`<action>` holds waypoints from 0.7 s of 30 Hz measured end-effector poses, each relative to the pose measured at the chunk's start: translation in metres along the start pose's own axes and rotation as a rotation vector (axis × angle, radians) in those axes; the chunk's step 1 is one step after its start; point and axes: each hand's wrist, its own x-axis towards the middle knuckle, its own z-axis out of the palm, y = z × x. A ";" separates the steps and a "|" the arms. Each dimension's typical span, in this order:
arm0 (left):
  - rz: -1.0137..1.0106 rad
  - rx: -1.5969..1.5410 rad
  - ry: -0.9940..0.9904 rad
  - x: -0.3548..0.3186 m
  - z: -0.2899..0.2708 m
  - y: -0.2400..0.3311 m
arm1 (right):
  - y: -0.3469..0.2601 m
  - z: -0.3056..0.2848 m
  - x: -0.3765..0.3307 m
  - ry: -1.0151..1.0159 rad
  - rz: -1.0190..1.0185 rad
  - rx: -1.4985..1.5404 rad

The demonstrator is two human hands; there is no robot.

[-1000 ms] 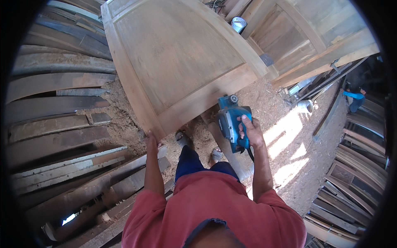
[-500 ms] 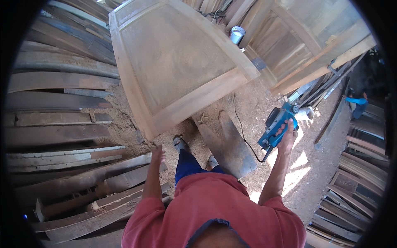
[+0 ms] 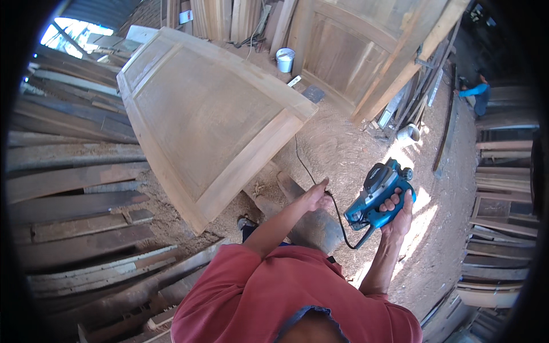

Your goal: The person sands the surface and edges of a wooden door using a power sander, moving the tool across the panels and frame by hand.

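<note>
My right hand (image 3: 398, 211) is wrapped round the rear handle of a blue-green electric hand planer (image 3: 374, 197), held up off the ground to the right of my body. A black cord (image 3: 341, 223) loops from the planer's handle end and runs back under the wooden panel door. My left hand (image 3: 316, 196) reaches across in front of me, thumb raised apart from the fingers, close to the planer's left side. The cord passes right by its fingertips; whether they touch it is unclear. Ahead on the left lies the large panel door (image 3: 211, 114), raised above the floor.
Stacked boards (image 3: 74, 206) line the left side, and more timber (image 3: 503, 223) the right. Another panel door (image 3: 354, 57) leans at the back near a white bucket (image 3: 285, 59). A tipped pail (image 3: 408, 134) lies on the shavings-strewn floor. A person in blue (image 3: 478, 94) is far right.
My left hand has swung from beside the door's near corner rightward toward the planer and cord. The planer has tilted in my right hand, and the view has shifted to the right.
</note>
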 end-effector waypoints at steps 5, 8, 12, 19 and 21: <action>0.260 -0.172 0.234 0.069 0.028 0.081 | -0.010 -0.007 -0.032 0.060 -0.083 -0.166; 0.379 -0.048 0.042 0.071 0.069 0.156 | -0.009 -0.017 -0.037 0.083 -0.147 -0.196; 0.544 -0.124 -0.161 0.001 0.205 0.245 | -0.007 -0.026 -0.029 0.135 -0.207 -0.189; 0.867 -0.524 -0.432 -0.124 0.198 0.384 | 0.007 -0.009 -0.006 0.074 -0.193 -0.249; 0.976 -0.543 -0.494 -0.160 0.132 0.420 | 0.014 0.004 -0.002 0.037 -0.170 -0.281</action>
